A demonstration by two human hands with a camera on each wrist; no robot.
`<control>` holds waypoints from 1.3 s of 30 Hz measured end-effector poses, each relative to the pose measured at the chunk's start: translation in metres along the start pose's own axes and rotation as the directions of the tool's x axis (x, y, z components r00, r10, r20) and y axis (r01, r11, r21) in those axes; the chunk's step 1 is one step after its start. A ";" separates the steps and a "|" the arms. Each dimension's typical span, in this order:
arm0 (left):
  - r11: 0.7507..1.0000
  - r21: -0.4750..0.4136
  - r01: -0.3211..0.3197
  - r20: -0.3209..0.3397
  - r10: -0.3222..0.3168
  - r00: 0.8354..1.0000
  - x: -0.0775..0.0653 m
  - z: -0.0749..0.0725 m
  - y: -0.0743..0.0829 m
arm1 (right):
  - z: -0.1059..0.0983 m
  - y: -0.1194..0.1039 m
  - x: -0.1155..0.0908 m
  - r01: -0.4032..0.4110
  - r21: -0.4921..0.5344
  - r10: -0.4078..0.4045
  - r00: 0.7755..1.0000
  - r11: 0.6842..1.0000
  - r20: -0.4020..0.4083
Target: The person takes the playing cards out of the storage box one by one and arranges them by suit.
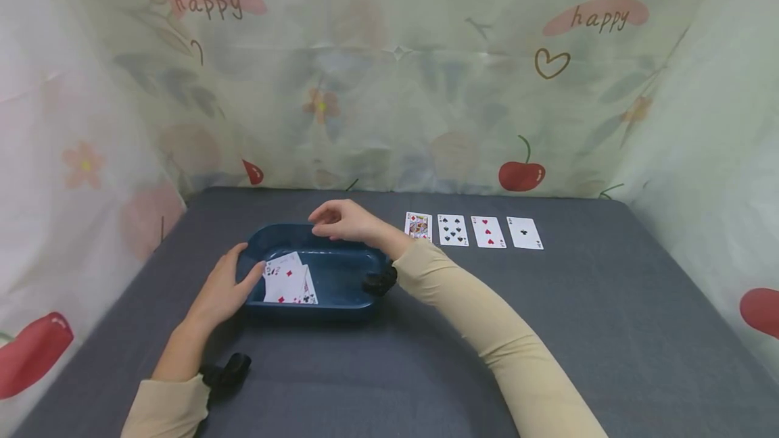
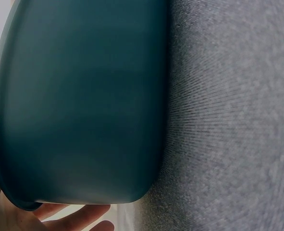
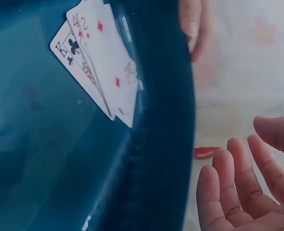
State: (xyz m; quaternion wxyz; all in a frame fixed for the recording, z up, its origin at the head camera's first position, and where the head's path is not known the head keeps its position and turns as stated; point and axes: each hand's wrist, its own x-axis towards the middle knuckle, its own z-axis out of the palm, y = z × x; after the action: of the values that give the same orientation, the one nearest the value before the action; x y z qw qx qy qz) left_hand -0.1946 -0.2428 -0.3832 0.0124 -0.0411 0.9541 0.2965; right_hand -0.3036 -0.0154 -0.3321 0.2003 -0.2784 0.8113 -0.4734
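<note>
A dark blue oval tray (image 1: 341, 299) sits on the table, with several playing cards (image 1: 285, 279) piled at its left end. In the right wrist view a two of diamonds (image 3: 108, 62) lies on top, and a king of clubs (image 3: 67, 60) shows below it. My left hand (image 1: 222, 289) grips the tray's left end, thumb at the rim and fingers along the outside. Over the far rim, my right hand (image 1: 347, 220) hovers with loosely bent fingers and nothing in them; its fingers (image 3: 242, 178) are spread apart in the right wrist view.
Right of the tray, a row of face-up cards lies on the grey table (image 1: 608, 330): a face card (image 1: 419, 226), a seven of spades (image 1: 453, 230), a three of hearts (image 1: 489, 232) and a club card (image 1: 525, 233). A patterned curtain (image 1: 389, 120) hangs behind.
</note>
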 end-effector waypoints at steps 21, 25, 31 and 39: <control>1.000 0.004 0.004 0.005 -0.004 1.000 0.004 -0.001 -0.001 | 0.041 0.011 0.039 -0.135 -0.010 0.135 0.988 0.991 0.068; 1.000 -0.003 0.005 0.000 -0.005 1.000 0.004 -0.001 -0.002 | 0.050 0.013 0.042 -0.156 -0.021 0.157 0.984 0.988 0.089; 1.000 -0.008 0.002 -0.005 -0.003 1.000 0.004 0.000 -0.002 | 0.059 0.018 0.044 -0.188 -0.053 0.192 0.978 0.981 0.082; 1.000 -0.005 -0.006 -0.010 0.005 1.000 0.003 0.000 -0.002 | 0.062 0.020 0.046 -0.172 -0.157 0.184 0.981 0.972 0.067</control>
State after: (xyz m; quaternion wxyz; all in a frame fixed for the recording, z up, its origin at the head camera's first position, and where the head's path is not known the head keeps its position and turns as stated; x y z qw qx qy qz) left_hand -0.1979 -0.2447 -0.3842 0.0070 -0.0400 0.9535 0.2987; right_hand -0.3072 -0.0774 -0.3818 0.2533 -0.2379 0.8576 -0.3791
